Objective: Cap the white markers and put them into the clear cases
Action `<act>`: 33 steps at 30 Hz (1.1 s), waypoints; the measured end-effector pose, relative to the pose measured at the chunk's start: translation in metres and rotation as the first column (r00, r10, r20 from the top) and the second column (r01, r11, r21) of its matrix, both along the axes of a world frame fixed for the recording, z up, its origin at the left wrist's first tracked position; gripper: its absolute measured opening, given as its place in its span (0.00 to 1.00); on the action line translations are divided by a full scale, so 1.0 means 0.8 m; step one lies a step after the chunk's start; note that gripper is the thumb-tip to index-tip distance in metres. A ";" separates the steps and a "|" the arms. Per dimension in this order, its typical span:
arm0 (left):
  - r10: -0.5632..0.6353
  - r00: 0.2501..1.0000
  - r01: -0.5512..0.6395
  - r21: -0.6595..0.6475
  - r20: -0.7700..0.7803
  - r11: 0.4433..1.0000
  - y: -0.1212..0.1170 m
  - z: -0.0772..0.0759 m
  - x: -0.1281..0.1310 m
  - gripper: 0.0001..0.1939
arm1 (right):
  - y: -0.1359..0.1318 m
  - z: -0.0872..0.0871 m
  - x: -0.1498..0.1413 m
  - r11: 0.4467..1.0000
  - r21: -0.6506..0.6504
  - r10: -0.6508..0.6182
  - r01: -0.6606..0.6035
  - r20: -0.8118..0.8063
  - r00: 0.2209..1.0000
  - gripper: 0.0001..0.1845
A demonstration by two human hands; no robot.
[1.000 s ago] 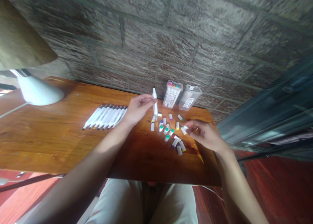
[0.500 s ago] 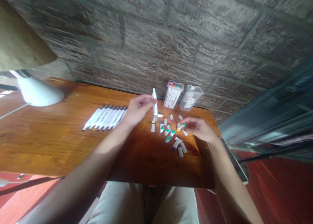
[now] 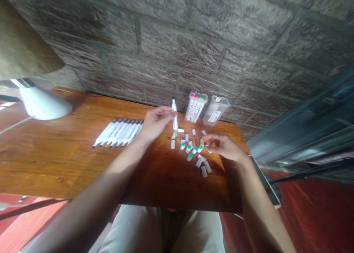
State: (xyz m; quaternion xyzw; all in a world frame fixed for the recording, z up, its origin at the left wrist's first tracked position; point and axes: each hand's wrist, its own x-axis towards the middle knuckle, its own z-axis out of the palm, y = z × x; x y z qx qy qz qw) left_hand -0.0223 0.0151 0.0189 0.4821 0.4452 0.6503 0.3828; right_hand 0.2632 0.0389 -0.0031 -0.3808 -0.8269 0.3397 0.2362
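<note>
My left hand [image 3: 159, 122] grips an uncapped white marker [image 3: 174, 116] upright, its dark tip pointing up. On the table below and to the right lie several loose marker caps, white with coloured ends. My right hand [image 3: 222, 146] is at the right of these caps, thumb and index finger apart, with nothing between them. Just left of its fingertips stands a green-topped cap [image 3: 200, 148]. Nearer the table's front are a cap with a yellow end [image 3: 207, 167] and several others. Left of my left hand, a row of white markers [image 3: 118, 132] lies side by side.
Against the brick wall [image 3: 166, 61] stand a clear case holding markers [image 3: 194, 111] and another clear case [image 3: 215, 113]. A lamp [image 3: 44, 102] is on the left of the wooden table [image 3: 69, 164]. A dark flat device [image 3: 265, 181] lies by the right edge.
My right hand has let go of a green-topped cap, which now stands among the others. Its fingers have spread apart. My left hand and the marker have barely moved.
</note>
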 end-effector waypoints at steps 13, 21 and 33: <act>-0.003 1.000 0.003 -0.001 -0.023 1.000 0.002 -0.003 0.002 0.19 | 0.026 -0.033 -0.020 0.875 0.286 -0.442 0.390 0.147 0.885 0.13; -0.005 1.000 0.004 -0.008 -0.024 1.000 0.001 -0.001 0.002 0.20 | 0.008 -0.018 -0.014 0.966 0.126 -0.209 0.228 -0.143 0.967 0.16; -0.001 0.999 0.001 0.007 -0.032 1.000 0.000 -0.001 0.002 0.19 | 0.002 -0.010 -0.022 0.980 0.199 -0.041 0.029 0.056 0.998 0.15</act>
